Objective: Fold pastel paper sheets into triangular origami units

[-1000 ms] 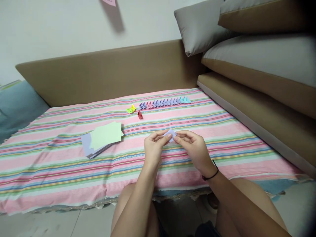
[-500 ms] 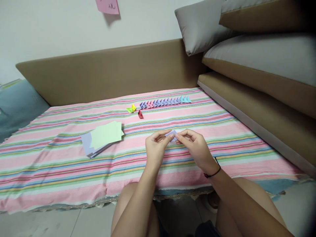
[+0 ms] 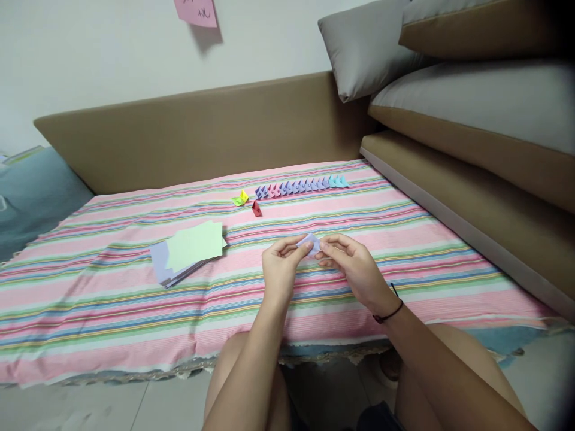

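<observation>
A small lilac folded paper piece (image 3: 311,244) is pinched between both my hands just above the striped cloth. My left hand (image 3: 281,270) grips its left side with closed fingertips. My right hand (image 3: 353,267), with a black band at the wrist, pinches its right side. Most of the paper is hidden by my fingers. Further back lies a row of several small folded paper pieces (image 3: 300,185) in lilac, pink and turquoise, with a yellow-green one (image 3: 239,199) and a red one (image 3: 256,208) beside it. A stack of paper sheets (image 3: 188,257), pale green on top, lies to the left.
The striped pink cloth (image 3: 112,311) covers a low sofa seat with a tan backrest (image 3: 202,129). Grey and tan cushions (image 3: 471,96) are piled on the right. A teal cushion (image 3: 31,191) sits far left. A pink note (image 3: 196,11) hangs on the wall. My knees show below.
My hands stay together on the lilac paper; the fingers have shifted slightly and the paper shows a bit more between them. The view has drifted slightly.
</observation>
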A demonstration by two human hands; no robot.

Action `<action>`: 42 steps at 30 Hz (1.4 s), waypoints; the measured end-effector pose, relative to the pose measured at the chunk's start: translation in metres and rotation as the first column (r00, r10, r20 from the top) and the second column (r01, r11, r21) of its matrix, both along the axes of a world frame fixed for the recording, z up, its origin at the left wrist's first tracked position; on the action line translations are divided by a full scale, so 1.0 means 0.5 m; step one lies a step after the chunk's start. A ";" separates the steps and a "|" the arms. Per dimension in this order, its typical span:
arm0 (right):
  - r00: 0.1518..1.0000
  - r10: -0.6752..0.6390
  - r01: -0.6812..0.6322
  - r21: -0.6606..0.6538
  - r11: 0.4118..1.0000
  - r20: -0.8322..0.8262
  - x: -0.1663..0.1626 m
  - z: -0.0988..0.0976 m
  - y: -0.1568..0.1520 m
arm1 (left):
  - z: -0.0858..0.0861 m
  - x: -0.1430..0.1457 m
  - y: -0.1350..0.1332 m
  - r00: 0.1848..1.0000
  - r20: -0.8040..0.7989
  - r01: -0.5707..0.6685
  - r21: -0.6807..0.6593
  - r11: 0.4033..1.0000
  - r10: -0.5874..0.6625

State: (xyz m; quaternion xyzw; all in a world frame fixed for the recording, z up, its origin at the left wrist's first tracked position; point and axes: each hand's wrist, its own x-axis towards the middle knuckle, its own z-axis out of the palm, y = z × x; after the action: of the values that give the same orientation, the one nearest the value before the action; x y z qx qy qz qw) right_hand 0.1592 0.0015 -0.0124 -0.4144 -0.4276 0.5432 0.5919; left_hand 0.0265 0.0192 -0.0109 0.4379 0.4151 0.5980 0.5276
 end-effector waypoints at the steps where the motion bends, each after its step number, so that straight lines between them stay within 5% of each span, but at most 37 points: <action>1: 1.000 -0.012 0.012 0.006 1.000 0.024 0.000 0.001 0.000 | 0.000 0.000 -0.001 1.000 -0.001 0.010 0.001 1.000 -0.010; 10: 0.977 -0.173 0.155 0.141 0.978 0.126 -0.009 -0.011 -0.003 | -0.001 0.011 -0.003 0.998 -0.067 -0.017 0.032 0.999 0.019; 17: 0.993 -0.030 0.022 0.068 0.997 0.118 -0.008 -0.010 0.008 | 0.000 0.001 0.002 0.988 -0.153 0.013 -0.009 1.000 -0.014; 25: 0.979 -0.090 0.063 0.155 0.986 0.180 -0.001 -0.015 0.014 | 0.005 -0.010 0.010 0.954 -0.152 0.255 -0.045 0.966 -0.259; 34: 0.975 0.052 -0.071 0.081 0.994 0.217 -0.007 -0.034 0.024 | -0.009 -0.020 0.015 0.925 -0.362 0.133 0.023 0.991 -0.116; 42: 0.992 -0.082 0.070 0.116 0.991 0.101 0.000 -0.026 0.020 | -0.012 0.006 0.010 0.976 -0.068 0.203 -0.081 0.976 -0.209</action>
State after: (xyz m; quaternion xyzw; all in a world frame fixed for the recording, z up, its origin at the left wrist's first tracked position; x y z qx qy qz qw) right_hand 0.1591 0.0115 -0.0256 -0.4247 -0.4718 0.4727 0.6113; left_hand 0.0297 0.0243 -0.0171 0.4812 0.4089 0.5073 0.5864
